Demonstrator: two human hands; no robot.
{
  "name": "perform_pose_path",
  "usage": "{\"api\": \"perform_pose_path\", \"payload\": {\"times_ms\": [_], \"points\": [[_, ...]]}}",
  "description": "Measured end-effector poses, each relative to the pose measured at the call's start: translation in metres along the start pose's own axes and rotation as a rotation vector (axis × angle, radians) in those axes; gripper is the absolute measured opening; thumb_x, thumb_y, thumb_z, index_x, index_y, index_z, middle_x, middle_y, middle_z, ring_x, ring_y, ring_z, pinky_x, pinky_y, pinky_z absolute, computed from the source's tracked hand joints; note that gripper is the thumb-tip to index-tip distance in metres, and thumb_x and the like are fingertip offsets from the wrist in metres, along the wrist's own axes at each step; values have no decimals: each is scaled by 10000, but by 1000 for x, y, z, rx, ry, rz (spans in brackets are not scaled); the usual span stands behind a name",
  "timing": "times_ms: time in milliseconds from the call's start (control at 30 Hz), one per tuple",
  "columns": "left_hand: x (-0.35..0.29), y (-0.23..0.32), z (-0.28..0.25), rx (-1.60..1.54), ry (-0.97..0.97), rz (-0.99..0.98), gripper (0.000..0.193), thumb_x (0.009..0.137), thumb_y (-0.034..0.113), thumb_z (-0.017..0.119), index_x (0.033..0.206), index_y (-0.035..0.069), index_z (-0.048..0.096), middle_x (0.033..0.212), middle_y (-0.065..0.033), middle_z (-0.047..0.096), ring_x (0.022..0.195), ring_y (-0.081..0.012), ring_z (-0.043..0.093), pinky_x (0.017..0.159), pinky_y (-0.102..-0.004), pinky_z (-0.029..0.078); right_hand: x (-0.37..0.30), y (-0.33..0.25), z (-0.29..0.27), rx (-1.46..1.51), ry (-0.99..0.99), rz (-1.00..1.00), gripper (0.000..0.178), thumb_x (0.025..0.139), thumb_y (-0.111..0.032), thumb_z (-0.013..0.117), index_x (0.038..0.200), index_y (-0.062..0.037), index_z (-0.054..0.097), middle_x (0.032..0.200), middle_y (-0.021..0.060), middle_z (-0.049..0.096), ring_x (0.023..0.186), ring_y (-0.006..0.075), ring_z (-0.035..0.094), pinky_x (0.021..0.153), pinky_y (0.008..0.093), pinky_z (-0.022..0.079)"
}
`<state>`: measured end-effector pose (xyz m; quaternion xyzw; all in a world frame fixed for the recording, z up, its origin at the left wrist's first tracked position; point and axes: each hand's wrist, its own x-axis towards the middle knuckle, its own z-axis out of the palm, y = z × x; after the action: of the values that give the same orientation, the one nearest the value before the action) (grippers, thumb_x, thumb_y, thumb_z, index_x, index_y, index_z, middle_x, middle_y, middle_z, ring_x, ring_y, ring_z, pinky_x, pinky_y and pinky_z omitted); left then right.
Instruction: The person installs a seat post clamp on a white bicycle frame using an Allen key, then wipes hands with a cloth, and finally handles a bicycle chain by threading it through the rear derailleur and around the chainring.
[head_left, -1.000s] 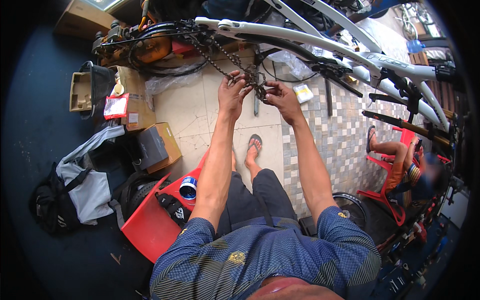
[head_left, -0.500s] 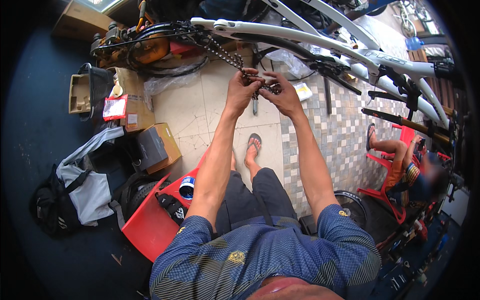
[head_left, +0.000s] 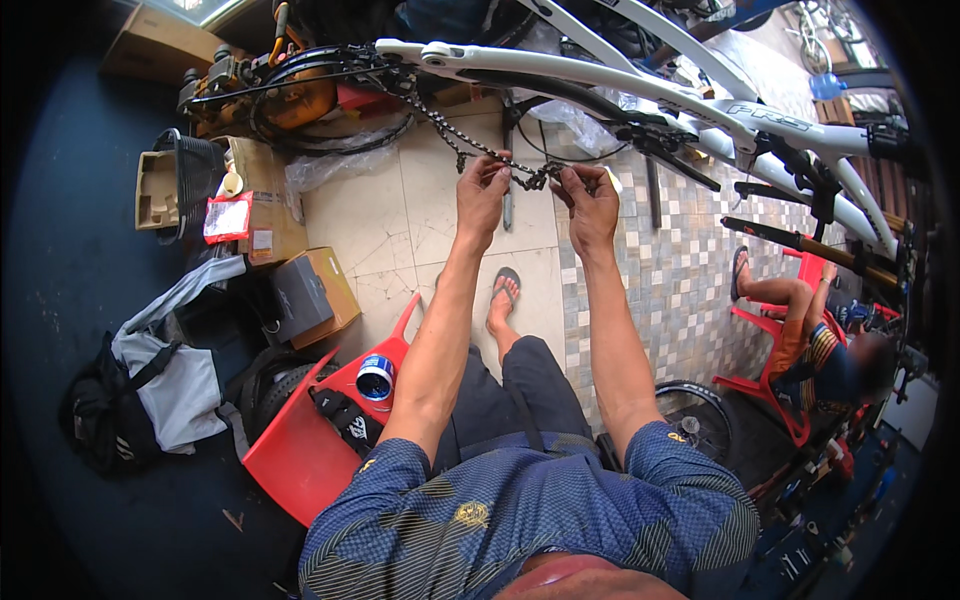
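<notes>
A bicycle chain (head_left: 530, 181) with dark and silvery links is stretched between my two hands, its middle bunched and sagging. My left hand (head_left: 480, 205) is closed on it, thumb against fingers, and a short loop of chain dangles beside the fingers. At the other end of the bunch, my right hand (head_left: 592, 208) pinches the chain between thumb and fingertips. From my left hand the links run up and left toward the rear of a white bicycle frame (head_left: 560, 66), held up in front of me.
A red chair (head_left: 290, 455) at my left carries a blue and white can (head_left: 375, 378) and a black strapped item (head_left: 345, 415). Cardboard boxes (head_left: 335, 290) stand beyond it. At the right, a person sits on another red chair (head_left: 795, 425). A wheel (head_left: 700, 420) lies near my right arm.
My hands have moved apart, drawing out the chain between them. The right hand has turned more upright. The seated person at the right has shifted an arm.
</notes>
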<state>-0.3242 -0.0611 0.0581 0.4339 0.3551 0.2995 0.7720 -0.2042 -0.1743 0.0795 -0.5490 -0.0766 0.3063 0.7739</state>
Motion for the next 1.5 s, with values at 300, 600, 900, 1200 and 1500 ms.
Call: {"api": "perform_pose_path", "payload": {"times_ms": [300, 600, 900, 1200, 1500], "points": [[-20, -10, -11, 206, -149, -129, 356, 1000, 130, 595, 1353, 91, 572, 988, -61, 755, 913, -116, 707, 701, -253, 505, 37, -25, 39, -707, -181, -34, 443, 862, -228, 814, 1176, -7, 591, 857, 83, 723, 742, 115, 675, 583, 252, 507], [-37, -15, -19, 46, -59, -128, 640, 1031, 124, 523, 1588, 134, 208, 901, -109, 754, 769, -168, 730, 624, -256, 529, 64, -3, 58, -775, -701, 215, 324, 949, -280, 717, 1080, 14, 677, 832, 51, 711, 754, 95, 642, 677, 256, 517], [-42, -24, -22, 8, -135, -85, 710, 1068, 96, 425, 1612, 320, 28, 960, -146, 734, 800, -233, 745, 660, -305, 602, 61, -12, 53, -782, -823, 408, 419, 954, -279, 705, 1260, -8, 615, 950, 57, 719, 809, 105, 628, 714, 275, 510], [-31, -8, -14, 401, -3, -43, 546, 1044, 241, 538, 1546, 159, 340, 1118, -130, 694, 771, -167, 677, 609, -286, 545, 42, -1, 20, -767, -936, 263, 397, 902, -32, 668, 1286, -17, 570, 1059, 55, 692, 947, 117, 620, 827, 288, 521], [-28, -26, -29, 241, 120, -83, 335, 980, 293, 674, 1248, 114, 580, 882, -38, 715, 876, -107, 658, 735, -275, 517, 31, -14, 16, -657, -818, 323, 349, 943, -18, 600, 1286, 44, 596, 1087, 51, 683, 974, 117, 617, 867, 283, 510]]}}
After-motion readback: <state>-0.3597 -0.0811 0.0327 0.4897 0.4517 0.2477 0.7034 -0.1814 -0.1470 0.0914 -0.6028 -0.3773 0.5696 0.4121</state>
